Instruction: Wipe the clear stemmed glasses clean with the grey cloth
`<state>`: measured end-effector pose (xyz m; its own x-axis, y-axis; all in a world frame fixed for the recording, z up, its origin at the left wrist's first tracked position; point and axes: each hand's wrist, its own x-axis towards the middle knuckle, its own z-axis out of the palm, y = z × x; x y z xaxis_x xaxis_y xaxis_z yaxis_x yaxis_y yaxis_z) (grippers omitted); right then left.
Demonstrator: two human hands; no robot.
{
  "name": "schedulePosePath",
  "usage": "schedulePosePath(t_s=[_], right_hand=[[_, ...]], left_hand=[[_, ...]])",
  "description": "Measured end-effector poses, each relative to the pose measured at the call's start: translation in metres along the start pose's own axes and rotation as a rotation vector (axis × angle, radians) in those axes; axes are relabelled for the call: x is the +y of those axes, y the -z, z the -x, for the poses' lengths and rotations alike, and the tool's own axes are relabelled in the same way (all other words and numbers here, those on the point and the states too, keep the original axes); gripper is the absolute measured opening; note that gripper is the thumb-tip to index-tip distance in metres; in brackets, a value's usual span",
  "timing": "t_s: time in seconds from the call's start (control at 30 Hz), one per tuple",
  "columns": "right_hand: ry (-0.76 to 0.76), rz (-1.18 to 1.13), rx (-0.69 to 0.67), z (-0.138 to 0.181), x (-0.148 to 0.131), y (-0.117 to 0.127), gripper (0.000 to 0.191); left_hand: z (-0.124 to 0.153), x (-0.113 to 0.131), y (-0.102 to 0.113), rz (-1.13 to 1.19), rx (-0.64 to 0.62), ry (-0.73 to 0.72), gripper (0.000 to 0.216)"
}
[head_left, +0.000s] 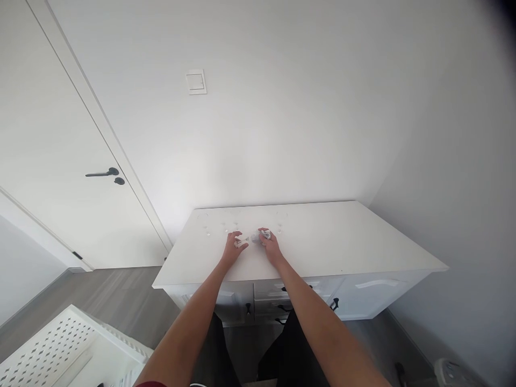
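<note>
Over the white cabinet top (pixel 342 236), my two hands face each other. My left hand (pixel 232 249) has its fingers and thumb curved around a small clear object, possibly glass, whose outline is faint. My right hand (pixel 271 248) is closed on a small crumpled white thing, perhaps a cloth or tissue (pixel 265 234). Between the hands a greyish see-through piece (pixel 255 237) shows; I cannot tell which hand bears it. Behind them on the cabinet top stand several faint clear objects with round outlines, one clear object at the left (pixel 202 216) and another at the right (pixel 281 216).
A white wall with a light switch (pixel 196 82) rises behind the cabinet. To the left is a white door with a black handle (pixel 102 173). A white perforated basket (pixel 60 344) stands at lower left. Black handles (pixel 335 304) stick out from the cabinet front.
</note>
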<state>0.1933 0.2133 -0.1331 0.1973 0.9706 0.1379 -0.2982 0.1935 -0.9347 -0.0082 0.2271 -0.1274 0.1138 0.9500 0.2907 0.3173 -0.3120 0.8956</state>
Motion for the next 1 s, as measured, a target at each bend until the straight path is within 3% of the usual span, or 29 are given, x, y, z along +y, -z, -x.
schedulePosePath(t_s=[0.1,0.27,0.37,0.53,1.0], right_hand=[[-0.013,0.030,-0.062,0.0010,-0.0021,-0.0012,0.041],[-0.006,0.084,-0.140,0.0063,-0.0070,-0.0037,0.041],[0.019,0.101,-0.159,0.0064,-0.0072,-0.0038,0.040],[0.030,0.087,-0.092,0.0001,-0.0021,-0.0005,0.040],[0.039,-0.029,0.009,0.0022,-0.0104,-0.0041,0.050]], left_hand=[[0.0005,0.0003,0.0034,0.000,-0.020,0.016,0.024],[0.0014,-0.0037,0.0075,-0.008,-0.019,0.078,0.041],[-0.0001,-0.0040,0.0073,-0.023,-0.007,0.053,0.038],[-0.0018,0.0006,0.0022,-0.052,-0.039,-0.042,0.019],[0.0026,0.0054,0.0079,-0.032,-0.134,0.023,0.037]])
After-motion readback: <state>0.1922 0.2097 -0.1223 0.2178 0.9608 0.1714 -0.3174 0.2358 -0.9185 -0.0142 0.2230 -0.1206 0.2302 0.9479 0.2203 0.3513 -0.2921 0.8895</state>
